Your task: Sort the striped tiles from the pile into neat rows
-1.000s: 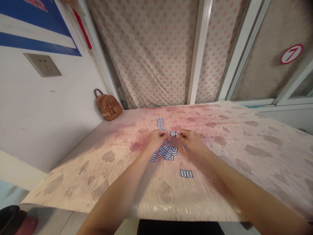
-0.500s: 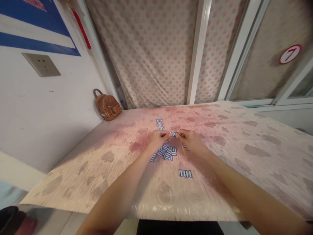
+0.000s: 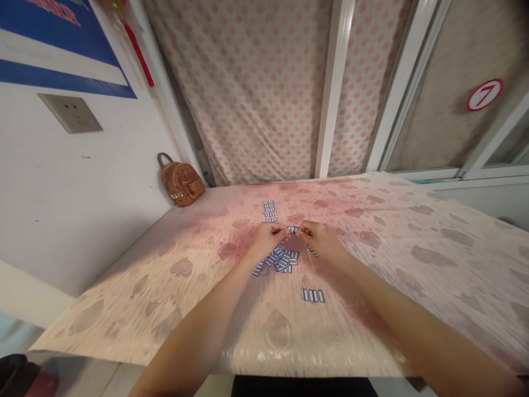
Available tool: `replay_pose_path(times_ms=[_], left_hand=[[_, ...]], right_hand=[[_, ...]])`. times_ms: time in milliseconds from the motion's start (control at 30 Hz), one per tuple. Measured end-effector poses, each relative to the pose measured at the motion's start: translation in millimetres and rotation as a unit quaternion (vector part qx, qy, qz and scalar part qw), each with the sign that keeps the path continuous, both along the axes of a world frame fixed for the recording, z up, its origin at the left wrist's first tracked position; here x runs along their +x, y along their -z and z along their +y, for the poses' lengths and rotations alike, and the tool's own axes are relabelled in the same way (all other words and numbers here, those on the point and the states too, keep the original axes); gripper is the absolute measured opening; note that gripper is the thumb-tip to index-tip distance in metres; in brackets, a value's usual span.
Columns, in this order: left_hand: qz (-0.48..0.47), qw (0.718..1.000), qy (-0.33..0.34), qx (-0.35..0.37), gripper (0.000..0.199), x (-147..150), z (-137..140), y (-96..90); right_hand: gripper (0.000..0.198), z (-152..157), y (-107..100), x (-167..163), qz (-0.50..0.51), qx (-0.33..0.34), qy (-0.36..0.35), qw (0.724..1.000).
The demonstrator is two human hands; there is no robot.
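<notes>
A small white piece with blue-edged bars [image 3: 293, 230] is stretched between my two hands, above the table. My left hand [image 3: 268, 238] pinches its left end with thumb and finger, while my right hand [image 3: 320, 237] pinches the right end. Just below my hands lies a loose, overlapping pile of similar pieces [image 3: 283, 260]. Another barred piece [image 3: 312, 251] shows partly beneath my right hand. Beyond my left hand, several more form a neat column [image 3: 270, 210]. One separate piece [image 3: 313, 295] lies flat nearer to me. What the pieces are made of is too small to tell.
A patterned, glossy cloth [image 3: 182, 314] covers the table. At the back left corner a small brown backpack [image 3: 184, 184] leans by the wall. A dotted curtain [image 3: 256, 99] and white window frames stand behind the table. A wall socket [image 3: 72, 113] is at the left.
Both hands keep their pinch on the barred piece, with only a slight shift of the fingers. The view has tilted a little; the pile and column lie as before.
</notes>
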State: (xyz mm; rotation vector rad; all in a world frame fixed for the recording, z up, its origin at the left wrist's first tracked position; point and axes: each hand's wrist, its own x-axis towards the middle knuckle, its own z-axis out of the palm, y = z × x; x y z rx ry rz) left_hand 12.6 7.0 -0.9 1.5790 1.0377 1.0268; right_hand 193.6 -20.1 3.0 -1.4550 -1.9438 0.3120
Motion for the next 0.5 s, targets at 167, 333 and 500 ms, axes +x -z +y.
replay_pose_path(times_ms=[167,333,500], left_hand=[[-0.044,0.998,-0.006,-0.033,0.019,0.9,-2.0,-3.7],[-0.072,0.994,-0.018,-0.078,0.016,1.4,-4.4,-8.9],[-0.077,0.994,-0.009,-0.076,0.016,1.0,-2.3,-9.1]], right_hand=[[0.014,-0.4,1.4,0.1,0.063,0.001,0.016,0.998],[0.044,-4.0,-2.5,-0.3,0.047,0.020,-0.023,0.998],[0.028,-5.9,-5.8,-2.4,0.030,0.044,-0.068,0.996]])
